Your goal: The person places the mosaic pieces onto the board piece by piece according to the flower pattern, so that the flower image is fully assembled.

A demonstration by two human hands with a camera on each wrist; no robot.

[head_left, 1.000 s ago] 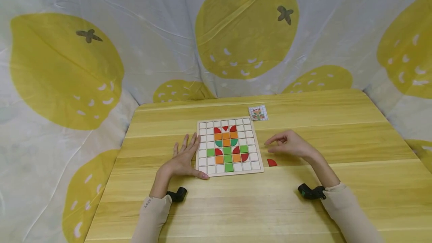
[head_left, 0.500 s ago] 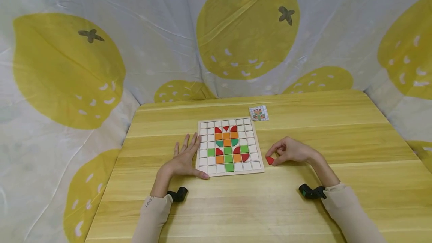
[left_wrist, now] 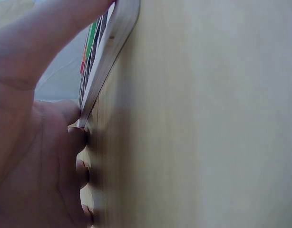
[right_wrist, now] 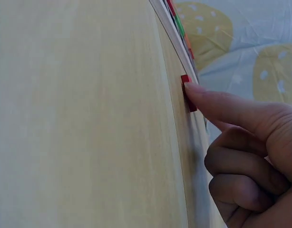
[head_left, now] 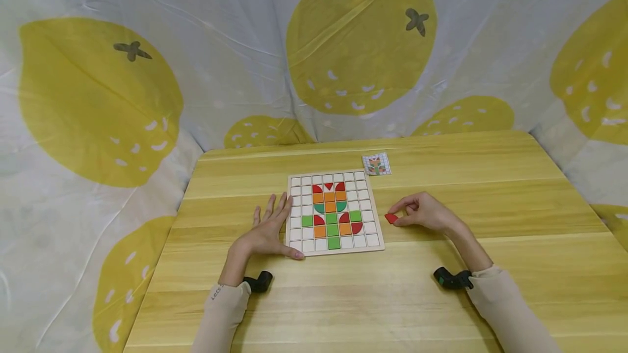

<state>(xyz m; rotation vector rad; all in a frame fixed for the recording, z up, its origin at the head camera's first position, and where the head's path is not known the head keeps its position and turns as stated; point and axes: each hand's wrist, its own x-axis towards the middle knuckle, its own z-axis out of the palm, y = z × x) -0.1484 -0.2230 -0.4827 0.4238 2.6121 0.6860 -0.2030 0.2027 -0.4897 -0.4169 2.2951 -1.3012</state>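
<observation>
A square wooden board [head_left: 371,226] with white grid cells lies mid-table. It bears orange, green and red tiles laid out like a flower. My left hand [head_left: 265,233] rests at its left side, fingers spread and straight; the thumb [left_wrist: 55,33] touches the near left corner. Right of the board, my right hand [head_left: 424,214] pinches a red quarter-circle tile [head_left: 391,218] between thumb and fingers. In the right wrist view this red tile [right_wrist: 191,104] appears edge-on, just off the board's side, with the other fingers curled in.
Behind the board's far right corner lies a small printed card [head_left: 376,164] picturing a similar flower on a grid. The yellow wooden table [head_left: 343,298] ends at the back against a lemon-patterned cloth [head_left: 235,70]. A black wrist camera is on each forearm.
My right hand came down to the red tile, pinched it, and moved it slightly away from me, up from where it lay. The left hand and the board have stayed in place.
</observation>
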